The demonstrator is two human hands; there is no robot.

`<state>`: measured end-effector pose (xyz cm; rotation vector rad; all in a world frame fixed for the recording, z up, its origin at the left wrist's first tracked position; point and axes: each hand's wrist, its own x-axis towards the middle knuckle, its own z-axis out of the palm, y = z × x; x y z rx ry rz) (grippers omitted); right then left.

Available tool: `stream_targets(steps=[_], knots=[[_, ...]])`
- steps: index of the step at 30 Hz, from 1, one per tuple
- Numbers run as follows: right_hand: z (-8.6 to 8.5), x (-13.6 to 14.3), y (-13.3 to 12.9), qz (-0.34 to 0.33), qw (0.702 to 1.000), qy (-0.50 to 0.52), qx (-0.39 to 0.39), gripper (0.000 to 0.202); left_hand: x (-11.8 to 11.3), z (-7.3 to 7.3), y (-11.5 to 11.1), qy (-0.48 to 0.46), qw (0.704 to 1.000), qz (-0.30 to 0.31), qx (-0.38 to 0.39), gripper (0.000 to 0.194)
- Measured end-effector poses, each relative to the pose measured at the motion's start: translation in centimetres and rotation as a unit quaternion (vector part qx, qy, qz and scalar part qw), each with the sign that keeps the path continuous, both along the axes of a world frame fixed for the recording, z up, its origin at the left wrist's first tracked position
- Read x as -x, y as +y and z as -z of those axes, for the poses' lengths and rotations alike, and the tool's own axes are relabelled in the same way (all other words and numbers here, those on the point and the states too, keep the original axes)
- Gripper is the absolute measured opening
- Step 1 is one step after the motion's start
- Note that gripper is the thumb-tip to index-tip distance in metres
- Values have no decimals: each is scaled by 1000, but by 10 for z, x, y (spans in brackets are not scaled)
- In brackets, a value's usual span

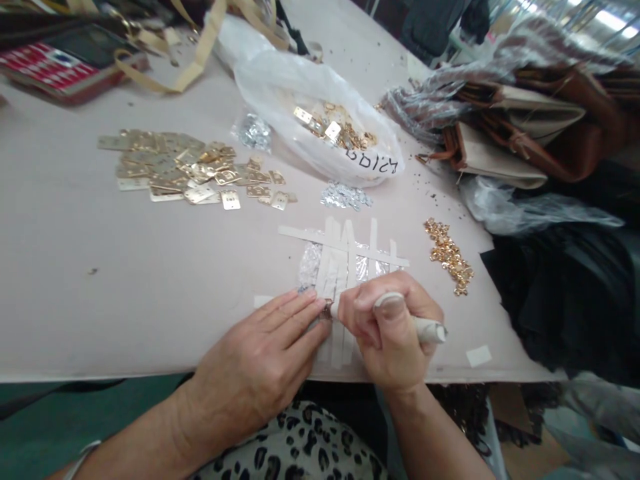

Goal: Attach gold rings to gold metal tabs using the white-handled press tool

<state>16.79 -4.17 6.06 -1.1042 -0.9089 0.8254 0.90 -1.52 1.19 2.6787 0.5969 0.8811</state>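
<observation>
My right hand [395, 327] is closed round a pale, wrapped stick-like tool [429, 331], its near end poking out to the right. The tool's other end meets a small dark metallic piece [327, 308] at my left fingertips. My left hand [265, 347] lies low over the work, fingers stretched and resting beside that piece. Under and beyond both hands, white strips [345, 250] cross each other over a clear plastic packet [311, 260]. What lies beneath my left palm is hidden.
Gold plates [175, 163] are heaped at the left. A white plastic bag [280, 100] holds gold parts. Silver pieces [345, 197] lie beyond the strips, gold fittings [447, 257] to the right. Brown bags [500, 153] and black material [555, 300] crowd the right edge.
</observation>
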Motion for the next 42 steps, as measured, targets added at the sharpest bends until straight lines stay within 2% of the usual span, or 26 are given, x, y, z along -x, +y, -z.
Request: stream_targets(steps=[4, 7, 10, 12, 16, 18, 21, 23, 27, 30, 34, 38, 42], knots=[[2, 1, -2, -5, 999, -37, -3, 24, 2, 0, -1, 5, 1000, 3, 11, 32], [-11, -3, 0, -8, 999, -20, -31, 24, 3, 0, -2, -6, 1000, -2, 17, 25], [-23, -5, 1, 22, 998, 7, -64, 22, 4, 0, -3, -17, 1000, -13, 16, 17], [-20, -2, 2, 33, 998, 5, -53, 23, 4, 0, -5, -25, 999, -17, 25, 15], [-2, -2, 7, -37, 999, -10, -11, 25, 2, -3, -1, -29, 997, -15, 68, 18], [0, -7, 8, -41, 999, -13, -23, 25, 1, -6, 6, 4, 998, 3, 56, 24], [-8, -18, 4, -12, 998, -14, -52, 24, -5, -9, 21, 71, 996, 56, 17, 32], [-15, -24, -3, -4, 998, -11, -58, 25, -9, -10, 30, 88, 993, 83, -4, 31], [-16, -29, -16, 9, 999, -4, -50, 24, -16, -14, 38, 104, 991, 80, -41, 22], [-9, -28, -20, 18, 998, 22, -52, 23, -17, -18, 29, 115, 990, 49, -61, 14], [0, -27, -17, 50, 993, 80, -70, 23, -15, -20, 4, 69, 997, -7, -43, 19], [5, -30, -8, 98, 980, 156, -80, 23, -10, -15, -18, 10, 1000, 6, -10, 18], [10, -40, -3, 123, 958, 253, -59, 21, -3, -7, -18, -13, 1000, -8, -6, 17]])
